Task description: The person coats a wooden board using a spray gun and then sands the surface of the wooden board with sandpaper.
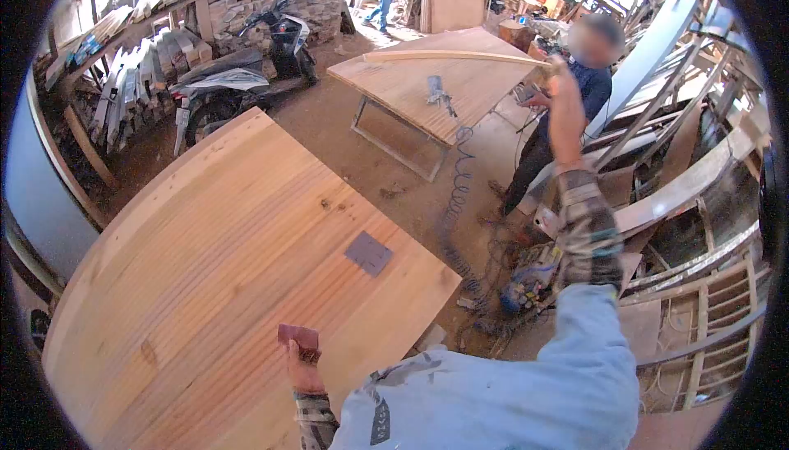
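Observation:
A large pale wooden panel (222,228) with one curved edge lies in front of me. On its surface my left hand (306,374) grips a folded piece of reddish-brown sandpaper (299,339). A grey square of sandpaper (368,253) lies flat on the panel, nearer the right edge. My right hand (565,113) is raised and stretched far forward, its fingers closed at the near end of a long thin wooden strip (460,55). That strip reaches leftward over a second wooden tabletop (485,88). Blur hides the exact finger positions.
A co-worker (588,80) stands beyond my right arm. An air spray tool (436,91) sits on the second tabletop, its coiled hose (456,187) trailing to the floor. Motorbikes (222,80) and stacked timber (152,72) are at left; frames and boards (690,203) crowd the right.

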{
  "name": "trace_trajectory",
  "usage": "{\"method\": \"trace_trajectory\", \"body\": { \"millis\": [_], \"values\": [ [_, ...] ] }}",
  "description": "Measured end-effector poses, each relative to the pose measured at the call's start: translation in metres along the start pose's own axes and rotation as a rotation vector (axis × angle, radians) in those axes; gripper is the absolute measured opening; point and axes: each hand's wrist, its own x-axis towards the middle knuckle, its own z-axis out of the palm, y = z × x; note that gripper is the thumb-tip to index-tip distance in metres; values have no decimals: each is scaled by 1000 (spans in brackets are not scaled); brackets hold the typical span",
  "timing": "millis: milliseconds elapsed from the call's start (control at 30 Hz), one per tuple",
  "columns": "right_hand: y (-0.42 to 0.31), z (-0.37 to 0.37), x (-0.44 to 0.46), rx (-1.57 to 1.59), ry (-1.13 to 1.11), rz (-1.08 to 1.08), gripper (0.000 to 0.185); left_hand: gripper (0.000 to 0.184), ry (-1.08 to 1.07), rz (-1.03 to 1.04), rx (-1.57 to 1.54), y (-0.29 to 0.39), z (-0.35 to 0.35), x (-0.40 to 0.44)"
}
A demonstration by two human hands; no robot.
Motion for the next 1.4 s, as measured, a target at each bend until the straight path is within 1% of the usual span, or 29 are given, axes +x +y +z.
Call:
{"method": "trace_trajectory", "body": {
  "millis": [33, 67, 100, 133, 167, 233, 267, 300, 333, 400, 433, 500, 533, 600, 633, 667, 733, 767, 800, 867, 933, 967, 1033, 1067, 1100, 1167, 1200, 1267, 1400],
  "values": [
    [3, 25, -12, 42, -2, -33, 44, 35, -101, -15, -16, -5, 1, 6],
    [8, 51, -28, 106, -59, -7, 43, 36, -202, -27, -31, -5, 1, 11],
    [1, 70, -48, 236, -156, 104, 42, 36, -208, -16, -34, -3, 5, 13],
    [-40, 68, -63, 471, -266, 355, 43, 36, -192, -31, -28, -2, 11, 11],
    [-83, 66, -79, 676, -320, 634, 44, 36, -166, -39, -39, -3, 20, 9],
    [-97, 80, -95, 647, 210, 259, 51, 36, -122, 5, -32, 15, 44, -7],
    [-94, 90, -98, 653, 181, 267, 51, 36, -107, 18, 21, 23, 50, -14],
    [-85, 101, -103, 773, -143, 507, 49, 36, -79, 5, 24, 20, 43, -15],
    [-77, 107, -102, 873, -472, 742, 47, 36, -103, 19, 20, 15, 37, -9],
    [-57, 112, -80, 790, -178, 570, 58, 36, -129, 12, 7, 10, 24, -9],
    [-91, 87, -60, 824, 85, 447, 51, 36, -96, -5, 5, 15, 31, -16],
    [-162, 36, -18, 755, 577, 139, 39, 34, -133, 59, 8, 29, 44, -39],
    [-158, 26, 0, 643, 663, -81, 36, 33, -53, 73, 38, 26, 46, -45],
    [-148, 8, 38, 385, 845, -520, 33, 31, -101, 83, 31, 19, 42, -41],
    [-157, 1, 49, 417, 733, -448, 31, 30, -148, 98, -3, 16, 41, -35],
    [-160, 5, 37, -19, 756, -556, 27, 31, -224, 40, -25, 11, 35, -32],
    [-150, 32, -12, 183, 293, -656, 19, 35, -160, 13, -26, 14, 52, -39],
    [-144, 46, -37, 281, 66, -648, 18, 35, -183, 38, -32, 11, 58, -37],
    [-178, 74, -94, 214, -80, -464, 20, 32, -190, 27, 1, 7, 63, -33],
    [-191, 128, -186, 416, -485, -210, 26, 29, -207, 25, 22, 10, 78, -30],
    [-199, 166, -277, 620, -852, 91, 33, 26, -367, 111, 149, 23, 95, -38],
    [-205, 174, -323, 694, -1013, 250, 37, 26, -372, 129, 133, 17, 92, -29],
    [-215, 174, -395, 792, -1285, 573, 44, 29, -506, 183, 416, -4, 64, -6],
    [-211, 174, -435, 935, -1370, 751, 46, 31, -407, 140, 394, -15, 52, -3],
    [-215, 169, -436, 942, -1366, 781, 46, 31, -404, 118, 410, -13, 41, -9],
    [-221, 159, -414, 1020, -1586, 712, 44, 28, -502, -7, 335, -6, 31, -16],
    [-221, 156, -412, 1019, -1577, 729, 44, 28, -508, -21, 339, -4, 31, -18],
    [-227, 158, -411, 917, -1587, 629, 44, 29, -496, -68, 331, 3, 35, -20],
    [-220, 178, -423, 949, -1567, 602, 46, 30, -555, -62, 351, 19, 50, -24]
  ]
}}
